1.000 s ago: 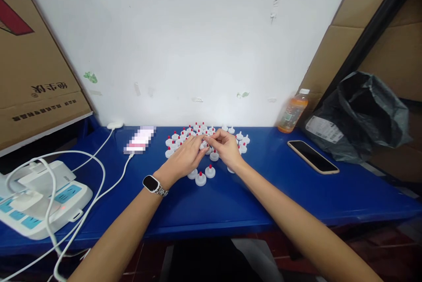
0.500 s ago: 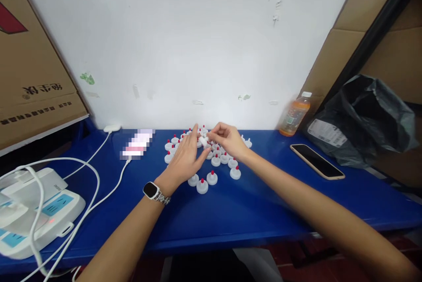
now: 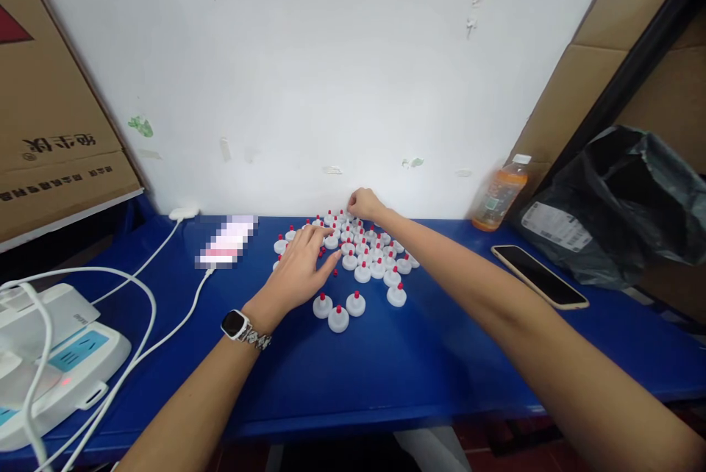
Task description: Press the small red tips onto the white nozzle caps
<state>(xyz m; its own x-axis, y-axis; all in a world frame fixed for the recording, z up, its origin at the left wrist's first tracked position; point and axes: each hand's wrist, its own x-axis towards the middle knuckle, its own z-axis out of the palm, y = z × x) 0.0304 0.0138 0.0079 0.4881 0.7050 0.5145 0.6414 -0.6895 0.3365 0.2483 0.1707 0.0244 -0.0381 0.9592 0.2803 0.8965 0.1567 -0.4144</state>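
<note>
Many white round caps [image 3: 362, 273] with red tips stand in a loose cluster on the blue table [image 3: 441, 340]. My left hand [image 3: 301, 265] hovers over the cluster's left part, thumb apart and fingers stretched out; its index fingertip is close to a red tip. A few loose red tips [image 3: 335, 273] lie under and beside its thumb. At the back of the cluster, near the wall, my right hand [image 3: 366, 204] is closed with the fingers pinched. Anything in that pinch is hidden. Three caps [image 3: 338, 320] stand apart at the front.
A power strip [image 3: 82, 362] with white cables lies at the left, below a blurred-out phone-like rectangle [image 3: 227, 242]. At the right are a bottle of orange drink [image 3: 501, 194], a phone [image 3: 539, 277] and a dark plastic bag [image 3: 612, 200]. Cardboard boxes [image 3: 60, 104] flank the white wall.
My hands have parted from around a white piece. The right hand has moved back toward the wall, while the left has drawn slightly left and nearer. The view has shifted slightly.
</note>
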